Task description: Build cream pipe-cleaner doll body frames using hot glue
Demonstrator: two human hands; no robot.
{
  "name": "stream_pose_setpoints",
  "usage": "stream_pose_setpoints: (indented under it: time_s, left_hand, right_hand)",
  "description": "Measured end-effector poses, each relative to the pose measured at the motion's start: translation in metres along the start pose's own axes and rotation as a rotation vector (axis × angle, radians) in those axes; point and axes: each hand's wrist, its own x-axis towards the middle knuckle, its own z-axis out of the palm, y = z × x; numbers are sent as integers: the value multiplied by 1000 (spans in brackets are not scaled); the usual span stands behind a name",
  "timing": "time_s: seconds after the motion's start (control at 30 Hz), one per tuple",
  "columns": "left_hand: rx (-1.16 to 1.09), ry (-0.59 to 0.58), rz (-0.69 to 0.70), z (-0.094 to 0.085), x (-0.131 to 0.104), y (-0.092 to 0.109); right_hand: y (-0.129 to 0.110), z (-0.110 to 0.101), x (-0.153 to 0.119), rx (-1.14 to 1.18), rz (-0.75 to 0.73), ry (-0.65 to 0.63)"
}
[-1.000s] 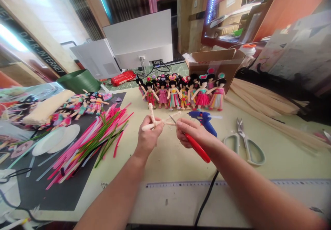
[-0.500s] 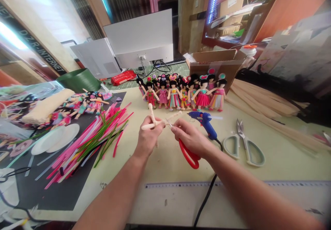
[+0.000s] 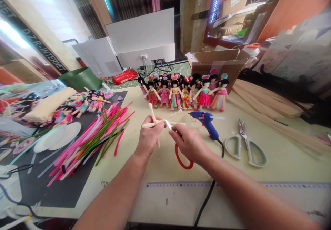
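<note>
Between the fingers of my left hand (image 3: 149, 133) is a cream pipe-cleaner doll body (image 3: 151, 112) with several fuzzy limbs sticking out. My left fingers are closed round its middle. My right hand (image 3: 191, 141) grips red-handled scissors (image 3: 184, 161), one red loop hanging below the palm. The bright blades point up and left, beside the left fingertips and touching or very near a cream limb. Whether they cut into it I cannot tell. A blue glue gun (image 3: 207, 124) lies just beyond my right hand, its black cord running under my right forearm.
Finished dolls (image 3: 176, 94) stand in rows behind my hands, in front of a cardboard box (image 3: 216, 59). Coloured pipe cleaners (image 3: 88, 137) are heaped at left, near white plates (image 3: 68, 137). Grey-handled scissors (image 3: 244, 144) lie at right. A ruler (image 3: 232, 184) runs along the front; beige strips (image 3: 266, 97) lie at far right.
The scissors have turned in my right hand, so the blades show wider and the red loop hangs further left. My left hand stays nearly in place on the doll body. The view has shifted slightly.
</note>
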Motion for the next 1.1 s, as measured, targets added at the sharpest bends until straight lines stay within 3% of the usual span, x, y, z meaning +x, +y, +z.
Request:
stream_pose_setpoints:
  time_s: [0.33,0.63,1.1]
  left_hand:
    - [52,-23,46,1,-2,-2]
    - [263,17,101,1,-7,5]
    - [371,34,60,6,-13,15]
  right_hand:
    - [0,2,2,-72,22,-32]
    - [-3,2,0,-218,38,-19]
    - [-2,2,0,-242,60,-56]
